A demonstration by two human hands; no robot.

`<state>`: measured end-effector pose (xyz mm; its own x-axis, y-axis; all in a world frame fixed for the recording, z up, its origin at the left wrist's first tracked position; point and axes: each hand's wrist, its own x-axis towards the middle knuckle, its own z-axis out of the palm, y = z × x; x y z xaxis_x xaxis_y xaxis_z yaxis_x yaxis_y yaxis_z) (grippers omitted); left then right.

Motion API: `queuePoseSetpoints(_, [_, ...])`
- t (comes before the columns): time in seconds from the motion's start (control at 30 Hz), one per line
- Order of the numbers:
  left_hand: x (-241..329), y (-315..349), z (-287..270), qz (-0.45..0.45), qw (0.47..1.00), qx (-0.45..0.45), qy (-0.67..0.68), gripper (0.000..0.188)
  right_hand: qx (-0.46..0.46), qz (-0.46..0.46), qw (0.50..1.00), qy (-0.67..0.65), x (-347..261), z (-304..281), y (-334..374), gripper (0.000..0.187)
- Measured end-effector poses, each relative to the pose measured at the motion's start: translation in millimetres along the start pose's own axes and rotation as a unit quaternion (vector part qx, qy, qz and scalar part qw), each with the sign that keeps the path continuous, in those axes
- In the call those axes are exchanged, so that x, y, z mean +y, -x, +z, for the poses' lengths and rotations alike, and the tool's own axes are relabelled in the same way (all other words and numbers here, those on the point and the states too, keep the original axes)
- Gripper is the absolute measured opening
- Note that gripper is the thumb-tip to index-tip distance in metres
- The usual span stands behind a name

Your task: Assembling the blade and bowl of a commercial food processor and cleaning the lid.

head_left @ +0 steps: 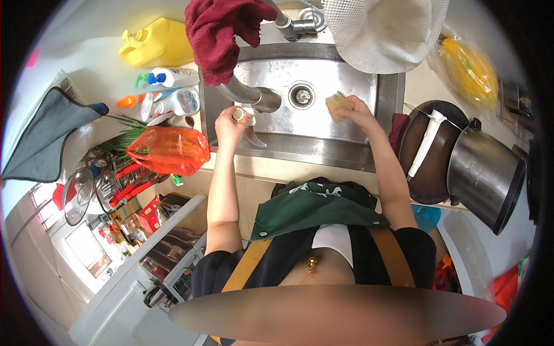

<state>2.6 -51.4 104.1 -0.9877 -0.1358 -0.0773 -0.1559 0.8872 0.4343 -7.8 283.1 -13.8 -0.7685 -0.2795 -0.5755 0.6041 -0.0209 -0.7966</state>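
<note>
Over the left side of the steel sink, my left hand is closed around a small white item with a round end. Its exact kind cannot be made out. A pale curved piece shows just below it, and whether the two are joined is unclear. The metal faucet spout comes down right beside this hand. On the other side of the basin, my right hand pinches a tan sponge above the sink floor. The round drain lies between my hands.
A dark red cloth hangs over the faucet. Bottles and an orange-red plastic bag stand at left, near a yellow jug. A white mesh basket, a dark round board and a steel pot are at right.
</note>
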Motion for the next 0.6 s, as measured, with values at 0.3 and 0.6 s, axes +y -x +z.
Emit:
queuePoseSetpoints(0.3, [2,2,-33,-0.168,0.810,-0.097,0.553,0.025,0.117,0.072,0.973,0.183,-35,22,27,0.041])
queuePoseSetpoints(0.6, [-2,0,-24,0.004,0.992,-0.001,0.126,0.033,-0.002,-0.136,0.978,0.156,-45,18,25,0.055])
